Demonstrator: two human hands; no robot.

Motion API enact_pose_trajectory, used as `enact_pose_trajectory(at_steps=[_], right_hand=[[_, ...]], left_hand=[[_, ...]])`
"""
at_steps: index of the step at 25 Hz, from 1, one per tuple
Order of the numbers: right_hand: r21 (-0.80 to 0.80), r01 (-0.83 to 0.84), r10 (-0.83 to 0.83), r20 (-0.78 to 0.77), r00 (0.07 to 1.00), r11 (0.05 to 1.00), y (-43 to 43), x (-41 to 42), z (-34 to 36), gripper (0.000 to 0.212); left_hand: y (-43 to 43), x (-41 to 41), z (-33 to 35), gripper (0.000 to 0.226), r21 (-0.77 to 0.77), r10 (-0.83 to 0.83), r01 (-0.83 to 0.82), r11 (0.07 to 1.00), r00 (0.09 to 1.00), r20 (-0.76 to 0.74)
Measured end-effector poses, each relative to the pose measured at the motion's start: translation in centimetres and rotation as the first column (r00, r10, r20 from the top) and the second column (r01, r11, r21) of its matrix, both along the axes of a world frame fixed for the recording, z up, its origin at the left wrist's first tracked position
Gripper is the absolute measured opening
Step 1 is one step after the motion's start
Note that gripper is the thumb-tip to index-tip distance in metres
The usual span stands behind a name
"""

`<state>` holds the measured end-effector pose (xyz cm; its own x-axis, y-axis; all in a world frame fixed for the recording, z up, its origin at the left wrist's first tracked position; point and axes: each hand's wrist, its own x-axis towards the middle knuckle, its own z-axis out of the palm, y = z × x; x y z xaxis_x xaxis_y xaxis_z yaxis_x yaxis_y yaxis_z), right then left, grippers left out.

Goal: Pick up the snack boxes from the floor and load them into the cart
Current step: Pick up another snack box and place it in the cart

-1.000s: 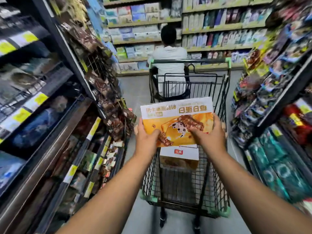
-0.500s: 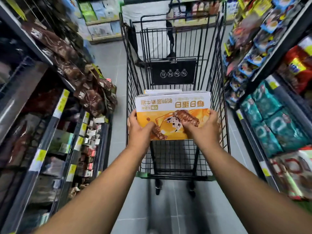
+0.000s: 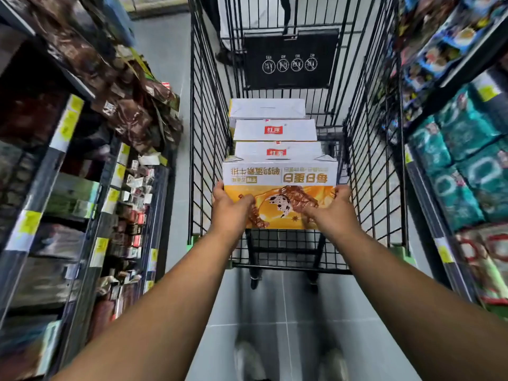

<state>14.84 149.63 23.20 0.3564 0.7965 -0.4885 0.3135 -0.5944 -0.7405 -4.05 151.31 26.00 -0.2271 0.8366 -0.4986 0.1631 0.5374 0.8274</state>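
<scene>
Brown packets hang on the left shelving, teal packs stacked opposite, grey floor between.

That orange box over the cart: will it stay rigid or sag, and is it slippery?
Probably stiff: the orange snack box shows straight edges though the left hand and right hand grip only its near corners. Its printed face looks glossy, so perhaps slick. Flat-sided, it should sit steady beside the white boxes, not roll.

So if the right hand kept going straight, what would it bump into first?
The right hand would probably meet the white boxes already in the cart, just beyond the orange box it holds. How close they are is hard to tell.
</scene>
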Motion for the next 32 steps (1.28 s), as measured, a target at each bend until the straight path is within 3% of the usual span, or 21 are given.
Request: enact_pose_trajectory(at_steps=[5, 14, 18, 22, 26, 30, 32], right_hand=[[-0.135, -0.115, 0.125, 0.068, 0.990, 0.984, 0.8, 0.1, -2.1, 0.071], [-0.242, -0.185, 0.167, -0.096, 0.981, 0.952, 2.5, 0.2, -3.3, 0.070], [-0.309, -0.238, 0.211, -0.120, 0.970, 0.921, 2.7, 0.2, -3.6, 0.057], [-0.281, -0.212, 0.195, -0.089, 0.977, 0.936, 2.9, -0.2, -3.3, 0.056], [-0.256, -0.215, 0.214, -0.030, 0.976, 0.943, 2.3, 0.0, -2.3, 0.071], [-0.178, -0.202, 0.195, -0.052, 0.979, 0.963, 0.7, 0.8, 2.4, 0.086], [-0.104, -0.159, 0.150, -0.087, 0.985, 0.982, -0.2, 1.5, 5.6, 0.087]], left_hand=[[1.6, -1.1, -2.2, 0.069, -0.062, -0.053, 0.051, 0.997, 0.998, -0.017], [2.9, -2.5, -4.5, 0.074, -0.324, -0.283, 0.267, 0.908, 0.959, -0.002], [3.3, -2.4, -4.2, 0.068, -0.407, -0.330, 0.300, 0.863, 0.944, -0.003], [3.3, -2.4, -3.7, 0.059, -0.423, -0.344, 0.293, 0.857, 0.938, -0.047], [2.5, -1.7, -2.3, 0.043, -0.379, -0.305, 0.265, 0.887, 0.951, -0.049], [0.9, -0.3, 2.6, 0.066, -0.295, -0.283, 0.263, 0.918, 0.959, -0.026], [0.5, 0.6, 5.8, 0.063, -0.257, -0.292, 0.278, 0.926, 0.956, -0.019]])
